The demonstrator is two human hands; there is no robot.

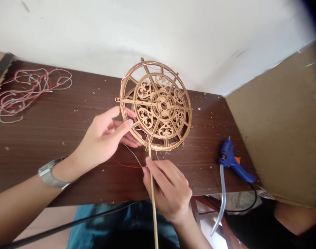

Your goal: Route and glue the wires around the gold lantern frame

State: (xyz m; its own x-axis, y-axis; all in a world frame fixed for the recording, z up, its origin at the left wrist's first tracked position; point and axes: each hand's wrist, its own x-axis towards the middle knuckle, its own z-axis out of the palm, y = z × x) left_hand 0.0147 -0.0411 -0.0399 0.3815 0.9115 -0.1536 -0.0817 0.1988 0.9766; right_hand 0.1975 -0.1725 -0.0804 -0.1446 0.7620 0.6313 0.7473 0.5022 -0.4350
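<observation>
Fretwork wheel point(156, 105): likely light, brittle; hold the rim.
Your left hand point(106, 138): fingers pinching rim.
Your right hand point(169, 192): fingers pinching stick point(155, 224).

hand room on desk point(69, 114) between wire tangle point(25, 88) and wheel point(156, 105); glue gun point(232, 160), cardboard sheet point(282, 128) block right.

The thin stick point(154, 224) runs off the bottom edge.

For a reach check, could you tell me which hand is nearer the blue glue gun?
Right. The right hand lies left of the glue gun, holding a stick; the left hand is farther left, gripping the wooden wheel.
</observation>
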